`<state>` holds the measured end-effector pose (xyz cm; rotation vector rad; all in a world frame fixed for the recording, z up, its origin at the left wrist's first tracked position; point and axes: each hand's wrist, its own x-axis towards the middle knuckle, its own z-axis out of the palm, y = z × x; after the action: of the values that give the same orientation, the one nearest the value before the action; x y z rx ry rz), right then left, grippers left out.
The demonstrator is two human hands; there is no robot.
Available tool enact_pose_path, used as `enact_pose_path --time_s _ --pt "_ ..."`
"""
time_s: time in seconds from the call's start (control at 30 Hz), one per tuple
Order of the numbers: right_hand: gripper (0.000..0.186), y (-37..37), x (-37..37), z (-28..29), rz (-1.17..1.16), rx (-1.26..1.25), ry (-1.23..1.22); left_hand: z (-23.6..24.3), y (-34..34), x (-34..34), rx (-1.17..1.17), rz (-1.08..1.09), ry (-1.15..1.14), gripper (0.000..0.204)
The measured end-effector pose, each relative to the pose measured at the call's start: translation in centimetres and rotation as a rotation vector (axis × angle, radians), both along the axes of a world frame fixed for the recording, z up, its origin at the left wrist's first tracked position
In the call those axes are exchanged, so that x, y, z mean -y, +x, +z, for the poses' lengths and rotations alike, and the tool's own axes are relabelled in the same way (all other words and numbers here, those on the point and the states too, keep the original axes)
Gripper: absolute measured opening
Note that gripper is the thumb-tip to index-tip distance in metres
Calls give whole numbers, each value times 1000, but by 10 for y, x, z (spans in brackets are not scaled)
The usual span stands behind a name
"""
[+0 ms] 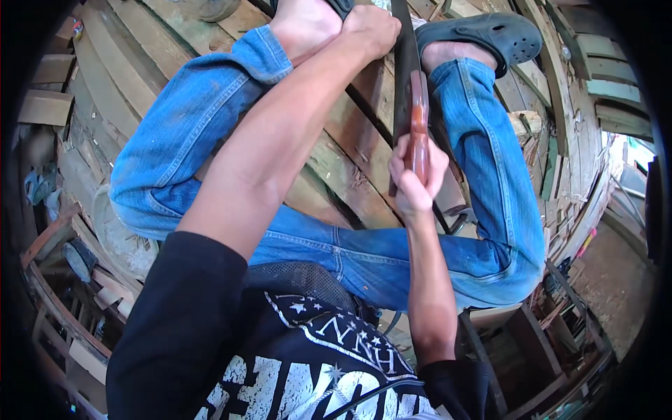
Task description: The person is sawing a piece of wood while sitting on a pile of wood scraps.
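Note:
My right hand (pixel 420 168), closed, is wrapped round a glossy reddish-brown wooden handle (pixel 419 115) that points away from me. Close along its left side runs a long, narrow dark strip (pixel 402 63), reaching up between my feet; I cannot tell whether the two are joined. Stretched far forward, my left hand (pixel 373 30) is a closed fist beside the upper part of that strip, near my left foot (pixel 306 28). What its fingers hold, if anything, is hidden.
I sit with legs bent in blue jeans (pixel 483 161) on rough wooden planks (pixel 350 168). A dark clog (pixel 514 42) covers my right foot. Wood chips (pixel 528 126) lie beyond my right leg. A dark wooden frame (pixel 518 350) stands at the lower right, and scrap boards (pixel 45 108) lie at left.

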<state>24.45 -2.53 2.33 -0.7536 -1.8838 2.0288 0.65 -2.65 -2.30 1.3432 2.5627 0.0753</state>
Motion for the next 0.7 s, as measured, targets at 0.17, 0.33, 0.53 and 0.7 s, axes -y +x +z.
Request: enact_pose_path --time_s 0.17,0.33,0.53,0.7 --pt "20 33 23 8 -31 86 44 -2 6 3 16 19 51 21" --pt "26 21 25 -3 -13 21 112 -1 -1 -7 -53 11 -7 23" --pt "27 57 29 -7 -90 23 55 -5 -5 1 -16 4 10 20" --pt "23 13 4 0 -86 -16 -82 -6 -1 -1 -20 26 69 17"
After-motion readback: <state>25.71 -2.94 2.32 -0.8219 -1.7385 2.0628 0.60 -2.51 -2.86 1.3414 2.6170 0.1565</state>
